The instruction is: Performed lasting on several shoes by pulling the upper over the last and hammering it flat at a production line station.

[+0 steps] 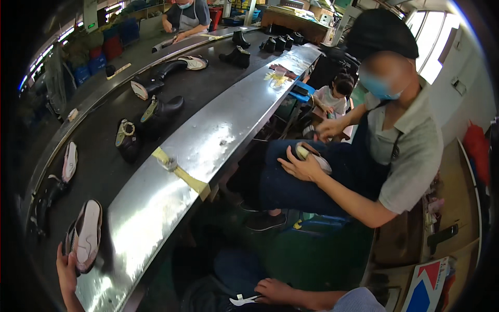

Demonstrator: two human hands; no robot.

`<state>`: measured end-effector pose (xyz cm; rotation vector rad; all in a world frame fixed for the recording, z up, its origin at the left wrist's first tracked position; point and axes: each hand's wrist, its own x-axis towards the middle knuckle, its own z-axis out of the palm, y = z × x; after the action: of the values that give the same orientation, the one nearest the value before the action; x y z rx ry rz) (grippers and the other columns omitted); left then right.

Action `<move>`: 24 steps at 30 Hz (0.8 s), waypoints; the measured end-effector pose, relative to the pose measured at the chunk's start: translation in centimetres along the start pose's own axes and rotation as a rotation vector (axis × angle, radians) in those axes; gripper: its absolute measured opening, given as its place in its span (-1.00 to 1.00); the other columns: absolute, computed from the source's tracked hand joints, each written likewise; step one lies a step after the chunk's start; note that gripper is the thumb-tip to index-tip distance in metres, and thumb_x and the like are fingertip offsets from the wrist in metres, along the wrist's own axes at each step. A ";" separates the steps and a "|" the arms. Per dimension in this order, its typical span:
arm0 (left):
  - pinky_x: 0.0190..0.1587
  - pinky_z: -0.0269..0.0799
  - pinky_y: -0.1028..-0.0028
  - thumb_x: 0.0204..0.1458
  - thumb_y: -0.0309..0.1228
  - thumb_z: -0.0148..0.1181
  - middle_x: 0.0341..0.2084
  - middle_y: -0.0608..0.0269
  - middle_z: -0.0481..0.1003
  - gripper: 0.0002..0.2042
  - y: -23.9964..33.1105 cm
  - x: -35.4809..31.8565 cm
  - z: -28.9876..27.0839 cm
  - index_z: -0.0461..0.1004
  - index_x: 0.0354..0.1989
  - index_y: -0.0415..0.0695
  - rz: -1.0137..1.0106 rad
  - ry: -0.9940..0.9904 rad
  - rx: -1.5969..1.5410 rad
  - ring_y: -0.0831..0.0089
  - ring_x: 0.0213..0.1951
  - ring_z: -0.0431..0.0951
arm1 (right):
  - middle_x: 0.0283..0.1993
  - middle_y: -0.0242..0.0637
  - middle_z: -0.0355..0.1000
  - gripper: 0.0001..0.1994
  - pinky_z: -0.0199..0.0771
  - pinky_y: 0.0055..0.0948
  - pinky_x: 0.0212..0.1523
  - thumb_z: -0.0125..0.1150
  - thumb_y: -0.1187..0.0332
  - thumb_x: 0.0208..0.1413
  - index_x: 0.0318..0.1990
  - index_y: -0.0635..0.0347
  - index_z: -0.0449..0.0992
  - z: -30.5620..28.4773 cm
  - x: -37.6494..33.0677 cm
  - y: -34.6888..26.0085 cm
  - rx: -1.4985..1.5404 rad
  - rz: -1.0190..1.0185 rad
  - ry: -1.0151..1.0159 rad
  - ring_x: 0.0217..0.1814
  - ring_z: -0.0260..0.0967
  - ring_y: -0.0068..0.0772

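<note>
At the lower left, my left hand (66,269) grips the side of an unfinished shoe (89,236), its pale sole side facing up and a dark upper around it. The shoe is over the dark belt, beside the metal edge. My right hand (275,291) is low in the middle, over my lap, with its fingers curled. From its fingertips sticks out a small white hooked piece (243,300); its kind is unclear and part of it is hidden by the hand.
Several dark shoes and boots (161,112) lie along the dark belt (202,93). Yellow tape (182,171) crosses the metal ledge (156,208). At right, a masked co-worker (410,130) holds a shoe (314,156). A child sits beyond; another worker stands across the belt.
</note>
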<state>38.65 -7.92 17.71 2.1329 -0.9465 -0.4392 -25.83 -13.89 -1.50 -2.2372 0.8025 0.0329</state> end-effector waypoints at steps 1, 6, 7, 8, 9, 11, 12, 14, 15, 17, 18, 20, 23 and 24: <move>-0.49 0.17 0.63 0.18 -0.43 0.12 -0.58 0.43 0.31 -0.30 0.0 -2.8 -1.2 -0.09 0.44 -0.25 -0.055 -0.009 0.032 0.69 -0.54 0.25 | -0.04 -0.12 0.34 -0.58 0.43 -0.13 -0.01 0.27 0.10 0.09 -0.03 0.19 0.43 0.1 -1.1 -0.5 0.001 -0.015 0.003 -0.05 0.36 -0.01; -0.45 0.18 0.55 0.15 -0.46 0.14 -0.67 0.42 0.29 -0.28 -4.5 -13.5 -1.8 -0.11 0.43 -0.27 0.141 0.229 0.239 0.62 -0.56 0.22 | -0.03 -0.09 0.35 -0.50 0.51 -0.11 -0.07 0.25 0.01 0.10 0.01 0.21 0.38 -0.7 -4.7 -3.0 -0.039 0.030 0.027 -0.02 0.39 0.00; -0.45 0.17 0.57 0.14 -0.45 0.15 -0.70 0.41 0.26 -0.25 -4.4 -15.2 -0.9 -0.14 0.44 -0.27 0.176 0.305 0.326 0.62 -0.57 0.21 | -0.03 -0.09 0.35 -0.50 0.51 -0.11 -0.07 0.25 0.01 0.10 0.01 0.21 0.38 -1.0 -4.9 -3.4 -0.041 0.017 0.028 -0.02 0.39 0.00; -0.33 0.26 0.53 0.13 -0.45 0.16 -0.57 0.28 0.37 -0.28 -3.8 -17.2 -0.5 -0.08 0.42 -0.28 0.079 0.221 0.197 0.52 -0.47 0.33 | -0.02 -0.06 0.36 -0.48 0.51 -0.11 -0.05 0.26 0.00 0.09 0.02 0.23 0.38 -1.4 -4.9 -3.8 -0.090 0.066 -0.034 0.00 0.40 0.02; -0.21 0.35 0.50 0.13 -0.44 0.16 -0.43 0.15 0.49 -0.31 -2.8 -18.6 0.1 -0.01 0.40 -0.29 -0.010 0.134 0.064 0.43 -0.36 0.46 | -0.02 -0.04 0.36 -0.46 0.50 -0.10 -0.04 0.26 -0.02 0.09 0.02 0.25 0.38 -1.9 -4.8 -4.1 -0.140 0.118 -0.090 0.01 0.41 0.03; 0.35 0.03 0.21 0.18 -0.44 0.11 0.38 -0.21 0.06 -0.64 -8.3 -20.7 1.1 0.37 0.13 -0.34 0.251 0.537 0.415 0.03 0.36 0.14 | -0.01 0.02 0.37 -0.43 0.48 -0.09 0.00 0.28 -0.03 0.07 0.04 0.27 0.37 -2.0 -4.6 -5.0 -0.159 0.129 -0.149 0.03 0.42 0.08; 0.32 0.08 0.21 0.20 -0.44 0.10 0.31 -0.19 0.16 -0.66 -6.5 -22.2 4.0 0.39 0.10 -0.34 0.379 0.657 0.455 0.04 0.30 0.22 | -0.01 0.04 0.38 -0.43 0.47 -0.09 0.02 0.28 -0.03 0.07 0.04 0.27 0.37 -1.7 -4.9 -4.7 -0.140 0.157 -0.146 0.04 0.41 0.09; 0.26 0.18 0.22 0.20 -0.44 0.09 0.16 -0.13 0.34 -0.71 -8.7 -24.8 8.1 0.43 0.04 -0.34 0.437 0.651 0.334 0.07 0.17 0.36 | -0.01 0.05 0.38 -0.43 0.44 -0.11 0.06 0.31 0.01 0.06 0.05 0.27 0.35 -1.1 -4.9 -3.5 -0.039 0.155 -0.161 0.06 0.39 0.12; 0.22 0.23 0.24 0.20 -0.43 0.09 0.07 -0.10 0.42 -0.73 -11.5 -25.8 11.0 0.45 0.00 -0.34 0.378 0.500 0.157 0.10 0.10 0.41 | -0.01 0.05 0.38 -0.43 0.44 -0.11 0.06 0.31 0.01 0.06 0.05 0.27 0.35 -0.7 -5.3 -3.0 -0.047 0.158 -0.163 0.06 0.39 0.12; -0.05 0.40 0.36 0.18 -0.45 0.08 -0.21 0.07 0.50 -0.79 -14.6 -27.8 17.7 0.47 -0.12 -0.35 0.112 0.236 -0.056 0.26 -0.16 0.49 | 0.03 0.02 0.36 -0.39 0.42 -0.16 0.07 0.33 0.04 0.06 0.13 0.24 0.28 -0.5 -5.1 -2.4 0.174 0.132 -0.171 0.10 0.38 0.05; -0.10 0.41 0.37 0.20 -0.40 0.07 -0.32 0.10 0.52 -0.77 -16.5 -29.0 21.3 0.47 -0.14 -0.35 -0.294 0.105 -0.330 0.28 -0.24 0.51 | -0.01 -0.07 0.39 -0.35 0.41 -0.28 0.06 0.41 0.12 0.01 0.16 0.24 0.24 -0.2 -5.2 -2.4 0.167 0.155 -0.155 0.07 0.41 -0.14; -0.42 0.43 0.29 0.26 -0.02 -0.16 -0.26 0.10 0.54 -0.50 -18.9 -29.1 25.8 0.45 0.02 -0.22 -1.058 -0.254 -0.098 0.21 -0.47 0.53 | -0.03 -0.13 0.41 -0.34 0.39 -0.35 0.05 0.44 0.16 -0.02 0.16 0.25 0.24 -0.1 -5.8 -0.8 0.362 0.225 -0.193 0.05 0.39 -0.25; -0.45 0.43 0.22 0.24 0.07 -0.26 -0.12 0.07 0.54 -0.42 -24.6 -34.6 30.7 0.41 0.15 -0.15 -0.775 -0.436 -0.639 0.15 -0.42 0.56 | -0.04 -0.25 0.43 -0.38 0.37 -0.47 -0.02 0.48 0.32 -0.07 0.12 0.30 0.29 -0.6 -5.7 0.4 0.937 0.287 -0.202 0.00 0.34 -0.49; -0.42 0.44 0.21 0.24 0.06 -0.23 -0.11 0.07 0.54 -0.43 -26.9 -35.4 32.2 0.40 0.15 -0.14 -0.794 -0.444 -0.658 0.15 -0.38 0.56 | -0.05 -0.26 0.43 -0.45 0.39 -0.48 -0.07 0.41 0.34 -0.03 0.10 0.30 0.31 0.4 -5.5 1.8 1.004 0.225 -0.174 -0.03 0.36 -0.49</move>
<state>10.01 14.44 -23.46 1.7223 -0.0616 -1.4357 -31.22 -11.65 -1.54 -1.1799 0.7401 -0.0576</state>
